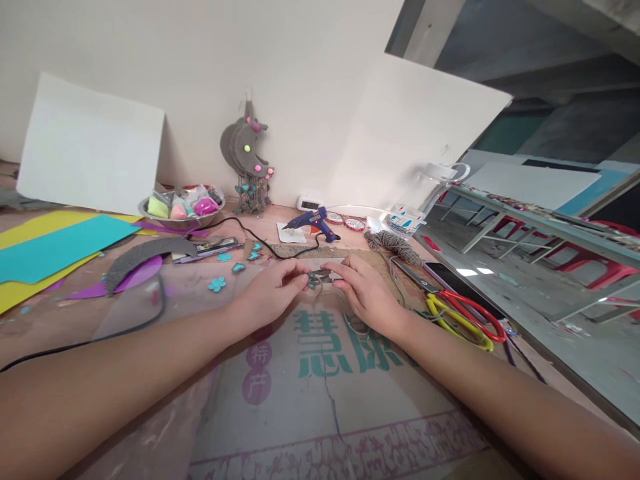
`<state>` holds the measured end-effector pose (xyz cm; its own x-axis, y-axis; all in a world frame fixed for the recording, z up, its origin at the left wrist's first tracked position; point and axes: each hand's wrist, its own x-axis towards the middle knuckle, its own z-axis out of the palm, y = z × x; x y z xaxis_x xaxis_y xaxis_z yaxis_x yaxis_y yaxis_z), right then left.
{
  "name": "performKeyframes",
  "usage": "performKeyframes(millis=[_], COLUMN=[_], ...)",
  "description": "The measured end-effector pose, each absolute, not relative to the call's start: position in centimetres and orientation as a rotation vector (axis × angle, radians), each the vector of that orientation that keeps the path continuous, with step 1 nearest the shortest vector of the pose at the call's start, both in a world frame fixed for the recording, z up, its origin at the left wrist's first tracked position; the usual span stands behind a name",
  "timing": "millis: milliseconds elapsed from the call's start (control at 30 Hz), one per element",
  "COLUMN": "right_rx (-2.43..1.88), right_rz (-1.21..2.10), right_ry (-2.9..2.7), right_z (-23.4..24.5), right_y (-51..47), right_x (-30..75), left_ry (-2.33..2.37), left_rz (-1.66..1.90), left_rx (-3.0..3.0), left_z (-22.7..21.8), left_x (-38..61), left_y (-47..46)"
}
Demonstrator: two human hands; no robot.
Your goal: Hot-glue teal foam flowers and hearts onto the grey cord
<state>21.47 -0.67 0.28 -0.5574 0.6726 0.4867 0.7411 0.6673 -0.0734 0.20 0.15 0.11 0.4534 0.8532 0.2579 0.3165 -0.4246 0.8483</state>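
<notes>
Both hands meet over a printed cardboard sheet [320, 400]. My left hand [275, 290] pinches a small greenish piece [314, 279] between thumb and fingers; its exact kind is too small to make out. Facing it, my right hand [367, 293] is closed on a small grey strip [325, 274] that touches the greenish piece. Thin grey yarn [327, 380] trails down from between the hands over the cardboard. To the left of my left hand lie blue felt flowers [217, 285] and a blue heart [239, 267].
A blue glue gun [313, 220] stands behind the hands, its black cord running left. At right lie scissors [467, 317], a phone [465, 290] and a grey yarn bundle [393, 245]. A moon ornament [247, 150], clay bowl [183, 208] and felt sheets [65, 247] are farther back.
</notes>
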Motion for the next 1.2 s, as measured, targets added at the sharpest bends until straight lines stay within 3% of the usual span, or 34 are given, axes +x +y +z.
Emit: performKeyframes(millis=[667, 1200], right_rx=[-1.059, -1.358], right_rz=[-0.267, 0.037], right_ry=[-2.428, -2.136], right_z=[0.1, -1.0], right_y=[-0.5, 1.1], right_x=[21.5, 22.1], left_ry=[0.999, 0.986], left_rz=[0.878, 0.954], left_rx=[1.946, 1.666], left_z=[0.5, -1.4], left_x=[0.3, 0.3], left_y=[0.0, 1.0])
